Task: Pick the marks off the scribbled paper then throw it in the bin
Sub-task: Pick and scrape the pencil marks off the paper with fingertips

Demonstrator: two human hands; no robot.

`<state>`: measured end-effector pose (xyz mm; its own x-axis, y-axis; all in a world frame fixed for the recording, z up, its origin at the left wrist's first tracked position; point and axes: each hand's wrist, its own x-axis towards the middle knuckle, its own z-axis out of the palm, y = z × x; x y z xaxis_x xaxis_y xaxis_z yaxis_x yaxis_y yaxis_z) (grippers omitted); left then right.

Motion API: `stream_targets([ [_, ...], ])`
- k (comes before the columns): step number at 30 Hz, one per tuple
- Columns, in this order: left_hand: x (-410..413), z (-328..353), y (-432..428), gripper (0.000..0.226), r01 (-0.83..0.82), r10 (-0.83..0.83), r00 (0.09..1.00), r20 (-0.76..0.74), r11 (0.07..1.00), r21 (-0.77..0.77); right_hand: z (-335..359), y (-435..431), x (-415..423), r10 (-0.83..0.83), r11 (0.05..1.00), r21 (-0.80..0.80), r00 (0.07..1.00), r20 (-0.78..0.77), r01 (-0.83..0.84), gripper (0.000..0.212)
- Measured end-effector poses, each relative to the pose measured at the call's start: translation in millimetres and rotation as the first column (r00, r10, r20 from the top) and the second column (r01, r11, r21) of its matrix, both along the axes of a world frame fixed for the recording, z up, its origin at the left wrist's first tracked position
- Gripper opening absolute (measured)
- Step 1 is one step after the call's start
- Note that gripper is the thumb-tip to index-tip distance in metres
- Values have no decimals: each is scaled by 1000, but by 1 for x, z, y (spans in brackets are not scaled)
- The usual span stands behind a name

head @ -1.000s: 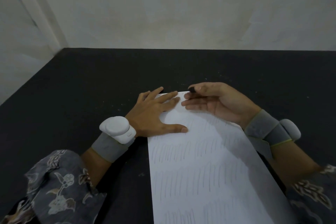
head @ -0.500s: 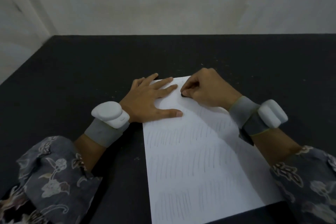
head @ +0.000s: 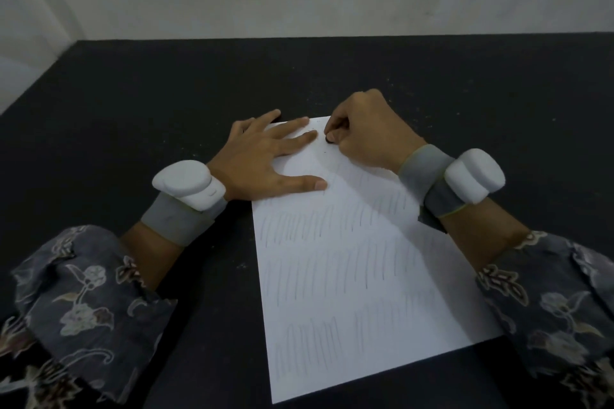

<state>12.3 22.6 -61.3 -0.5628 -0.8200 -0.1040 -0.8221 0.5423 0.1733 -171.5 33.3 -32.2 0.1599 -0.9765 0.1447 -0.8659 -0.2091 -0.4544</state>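
Your left hand (head: 265, 159) lies flat with its fingers spread on the far left corner of the scribbled paper (head: 358, 276), thumb stretched out along the sheet, just as it lay half a second ago. Your right hand (head: 368, 133) is curled into a loose fist at the paper's far edge, just beside the left fingertips, and its thumb and forefinger pinch a small dark eraser (head: 329, 141) whose tip touches the sheet. A second ago that hand was turned palm-inward with its fingers extended and the dark piece held up at the fingertips; since then it has rolled over, knuckles up, and brought the eraser down onto the paper. Between your two hands the top of the sheet looks pale, and a few dark crumbs lie there near the eraser tip. Below your hands, toward your body, rows of grey pencil strokes cover the page. The paper rests on the black table (head: 166, 93), its near end running between your patterned sleeves. Each wrist carries a grey band with a white device, as before.
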Motion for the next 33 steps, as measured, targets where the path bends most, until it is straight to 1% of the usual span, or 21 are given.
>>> stream_targets([
  [2, 1, -1, 0, 107, 0, 0, 1000, 6, 1000, -5, -1, -1, 1, -35, 999, -28, 999, -4, 35, 14],
  [3, 1, -1, 0, 107, 1, 0, 1000, 3, 1000, -4, 0, 0, 0, -20, 1000, -8, 1000, -2, 20, 14],
  [6, 1, -2, -1, 106, 7, -7, 1000, -15, 1000, -9, 8, 7, -2, 120, 983, 140, 993, 21, -121, 15],
  [7, 1, -2, -2, 105, 9, -9, 1000, -15, 1000, -13, 9, 9, -3, 142, 976, 165, 989, 31, -145, 15],
  [8, 1, -2, -2, 105, 10, -10, 1000, -13, 1000, -11, 8, 8, -4, 139, 977, 157, 990, 39, -143, 16],
  [10, 2, -2, -2, 105, 9, -9, 1000, -8, 1000, -11, 4, 5, -6, 85, 992, 91, 995, 58, -90, 15],
  [11, 2, 0, -2, 105, 6, -7, 1000, -9, 1000, -7, 2, 2, -7, 48, 996, 72, 994, 96, -55, 14],
  [12, 1, -2, -3, 105, 8, -8, 1000, -15, 1000, 0, -3, -1, -11, 6, 997, 78, 986, 165, -19, 13],
  [13, 2, 0, -3, 104, 6, -6, 1000, -20, 1000, -1, -5, -2, -13, -29, 996, 94, 965, 261, 4, 11],
  [15, 3, 5, -5, 99, 7, -7, 1000, -28, 1000, -5, -7, -3, -17, -91, 992, 120, 893, 441, 41, 8],
  [16, 4, 3, -8, 97, 10, -10, 999, -31, 1000, 0, -13, -5, -16, -109, 991, 126, 862, 494, 53, 9],
  [19, 7, 2, -15, 101, 17, -17, 999, -33, 1000, -13, -19, -7, -13, -110, 993, 104, 822, 559, 62, 10],
  [23, 6, 1, -18, 92, 0, -3, 999, -51, 999, -49, -17, -13, -9, -103, 995, 75, 805, 584, 73, 15],
  [28, -2, 5, -22, 79, -34, 30, 994, -108, 999, -34, -14, -22, -11, -99, 994, 89, 790, 605, 56, 11],
  [32, -4, 1, -23, 68, -91, 79, 981, -176, 994, -59, -17, -26, -11, -82, 996, 59, 827, 555, 59, 11],
  [33, -4, 0, -22, 71, -112, 96, 974, -206, 991, -68, -19, -27, -10, -66, 998, 34, 843, 534, 56, 11],
])
